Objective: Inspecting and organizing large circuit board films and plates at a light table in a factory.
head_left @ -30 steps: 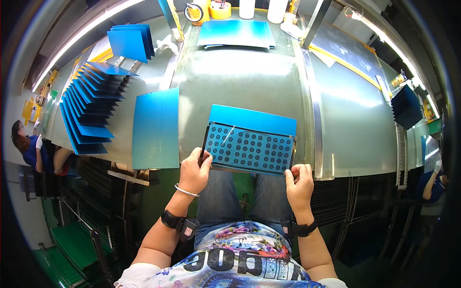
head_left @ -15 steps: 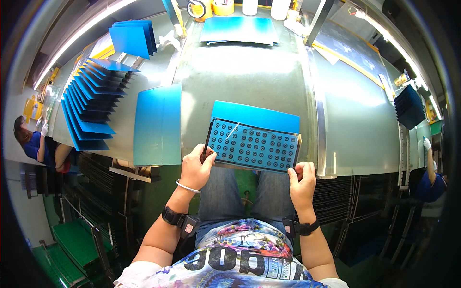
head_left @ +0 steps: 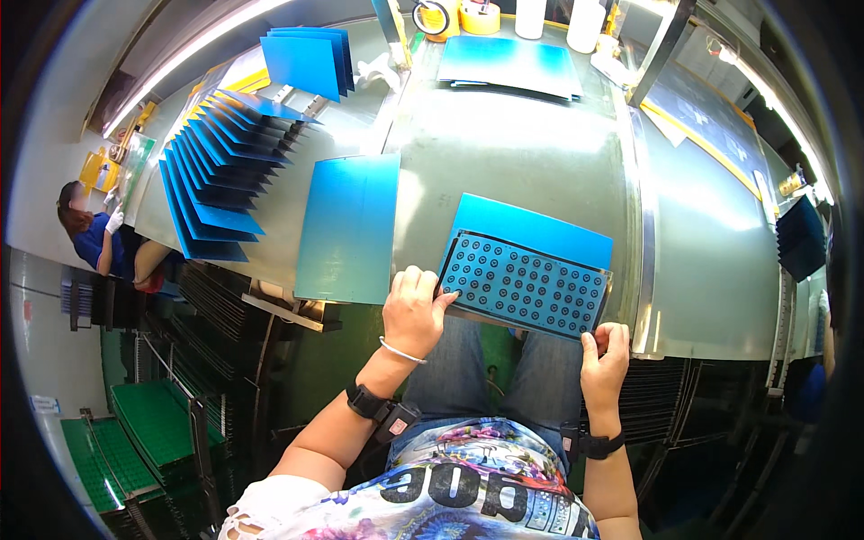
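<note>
A shiny grey-green worktable spans a bright workshop, with blue plates fanned out at upper left and a co-worker at far left. Right of centre, a circle-patterned sheet overlaps a blue panel by the table's near edge, between the person's hands. The left hand pinches its lower-left corner, the right hand its lower-right.

A white tube light overhangs the worktable
</note>
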A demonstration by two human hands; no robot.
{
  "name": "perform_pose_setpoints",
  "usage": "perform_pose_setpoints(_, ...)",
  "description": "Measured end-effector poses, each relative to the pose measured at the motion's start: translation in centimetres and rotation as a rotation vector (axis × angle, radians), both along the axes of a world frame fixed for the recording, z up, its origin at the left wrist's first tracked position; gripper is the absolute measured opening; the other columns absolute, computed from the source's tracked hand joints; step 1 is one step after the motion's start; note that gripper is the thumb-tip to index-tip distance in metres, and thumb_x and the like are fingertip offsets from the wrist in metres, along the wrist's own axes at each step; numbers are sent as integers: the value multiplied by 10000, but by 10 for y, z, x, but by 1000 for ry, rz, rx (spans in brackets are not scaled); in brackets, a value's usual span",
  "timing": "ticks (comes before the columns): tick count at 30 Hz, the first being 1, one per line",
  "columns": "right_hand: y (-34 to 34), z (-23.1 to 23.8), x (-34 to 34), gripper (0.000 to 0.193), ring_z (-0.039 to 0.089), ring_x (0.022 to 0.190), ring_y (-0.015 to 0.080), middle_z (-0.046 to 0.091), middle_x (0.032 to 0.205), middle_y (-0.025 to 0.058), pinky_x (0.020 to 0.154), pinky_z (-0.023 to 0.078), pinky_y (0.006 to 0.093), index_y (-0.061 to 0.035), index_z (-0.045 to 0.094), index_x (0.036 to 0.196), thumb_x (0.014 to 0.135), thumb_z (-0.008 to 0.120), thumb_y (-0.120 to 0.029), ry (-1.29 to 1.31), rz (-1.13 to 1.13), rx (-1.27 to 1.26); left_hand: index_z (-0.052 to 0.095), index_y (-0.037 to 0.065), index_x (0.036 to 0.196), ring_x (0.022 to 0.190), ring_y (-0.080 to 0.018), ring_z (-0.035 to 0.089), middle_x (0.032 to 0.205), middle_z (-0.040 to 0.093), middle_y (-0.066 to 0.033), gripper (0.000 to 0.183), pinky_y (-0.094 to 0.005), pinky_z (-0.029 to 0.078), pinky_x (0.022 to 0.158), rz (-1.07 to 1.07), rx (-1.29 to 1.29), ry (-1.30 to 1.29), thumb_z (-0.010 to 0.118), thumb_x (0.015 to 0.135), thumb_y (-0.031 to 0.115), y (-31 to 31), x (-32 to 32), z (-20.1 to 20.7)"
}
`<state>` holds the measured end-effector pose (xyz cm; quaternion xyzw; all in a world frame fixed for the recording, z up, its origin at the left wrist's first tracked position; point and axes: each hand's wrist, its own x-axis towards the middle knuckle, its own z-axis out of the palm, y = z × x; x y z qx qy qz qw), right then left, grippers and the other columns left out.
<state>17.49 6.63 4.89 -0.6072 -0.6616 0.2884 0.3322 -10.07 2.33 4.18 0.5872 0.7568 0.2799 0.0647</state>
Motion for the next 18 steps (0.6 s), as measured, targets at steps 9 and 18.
perform_pose_setpoints(9, 32, 13, -2, 443, 449, 949, 283, 468, 1002, 102, 820, 388, 394, -63, 563, 1207, 772, 613, -133, -633, 204, 312, 311, 211, 1428, 1397, -390, 29, 1519, 132, -138, 796, -621, 114, 1052, -249, -93, 310, 693, 734, 135, 7, -11, 12)
perform_pose_setpoints(18, 60, 2, 1, 475, 453, 1101, 273, 512, 1094, 110, 857, 377, 399, 3, 564, 1157, 694, 587, -100, -838, 369, 511, 364, 162, 1398, 1403, -350, 64, 1506, 214, -60, 672, -632, 102, 1050, -370, -155, 350, 640, 785, 172, 12, -15, 10)
